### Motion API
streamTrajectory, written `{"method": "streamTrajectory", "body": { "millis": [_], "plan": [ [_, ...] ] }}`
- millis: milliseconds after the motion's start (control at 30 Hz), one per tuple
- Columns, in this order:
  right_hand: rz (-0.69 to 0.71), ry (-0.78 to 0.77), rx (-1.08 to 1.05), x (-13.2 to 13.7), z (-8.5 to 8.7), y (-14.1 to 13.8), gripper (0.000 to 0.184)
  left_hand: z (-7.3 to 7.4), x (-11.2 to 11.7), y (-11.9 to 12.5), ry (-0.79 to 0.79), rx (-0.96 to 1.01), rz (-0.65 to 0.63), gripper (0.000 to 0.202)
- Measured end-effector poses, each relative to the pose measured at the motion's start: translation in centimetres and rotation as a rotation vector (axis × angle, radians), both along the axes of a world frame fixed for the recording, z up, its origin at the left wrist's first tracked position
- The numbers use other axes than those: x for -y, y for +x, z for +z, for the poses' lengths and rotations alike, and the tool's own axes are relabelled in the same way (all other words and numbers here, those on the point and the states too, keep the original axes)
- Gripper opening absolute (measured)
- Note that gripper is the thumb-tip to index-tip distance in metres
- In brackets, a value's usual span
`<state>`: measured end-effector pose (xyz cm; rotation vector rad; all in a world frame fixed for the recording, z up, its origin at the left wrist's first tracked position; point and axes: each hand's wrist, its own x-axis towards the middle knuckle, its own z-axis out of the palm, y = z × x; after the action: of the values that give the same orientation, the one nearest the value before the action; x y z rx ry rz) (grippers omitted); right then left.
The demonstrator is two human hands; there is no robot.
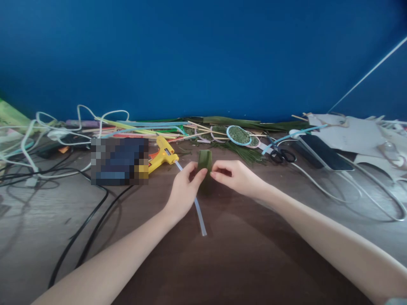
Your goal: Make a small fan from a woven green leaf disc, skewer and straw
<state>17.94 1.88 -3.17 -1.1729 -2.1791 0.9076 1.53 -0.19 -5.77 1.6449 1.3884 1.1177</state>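
Between my hands stands a dark green strip of leaf (pixel 205 159), upright and apparently folded or layered. My left hand (pixel 186 186) grips its left side, thumb across the front. My right hand (pixel 237 178) is closed in a pinch at the strip's right edge; its fingertips touch or nearly touch the leaf. Beyond my left hand lies a yellow glue gun (pixel 163 153) on the brown table (pixel 222 262). A long translucent glue stick (pixel 200 217) runs from it under my left hand toward me.
A partly blurred dark box (pixel 122 161) sits left, among white and black cables (pixel 95 237). Round green-filled pieces (pixel 239 135), leaf scraps, coloured sticks and scissors (pixel 281 154) line the back. At right are a phone (pixel 327 152) and white sheets (pixel 352 133). A blue wall (pixel 203 59) rises behind.
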Motion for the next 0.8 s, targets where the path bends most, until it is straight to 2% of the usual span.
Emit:
{"method": "streamTrajectory", "body": {
  "millis": [433,600,800],
  "plan": [
    [-0.02,0.022,-0.028,-0.01,-0.31,-0.1,0.014,0.03,0.0,0.01,-0.026,-0.002,-0.011,0.016],
    [-0.024,0.106,-0.028,0.0,-0.42,-0.2,0.012,-0.24,-0.07,-0.11,-0.032,0.065,-0.068,0.019],
    [-0.043,0.198,0.027,-0.02,-0.73,-0.38,0.012,-0.15,-0.04,-0.13,-0.072,0.086,-0.057,0.021]
  ]
}}
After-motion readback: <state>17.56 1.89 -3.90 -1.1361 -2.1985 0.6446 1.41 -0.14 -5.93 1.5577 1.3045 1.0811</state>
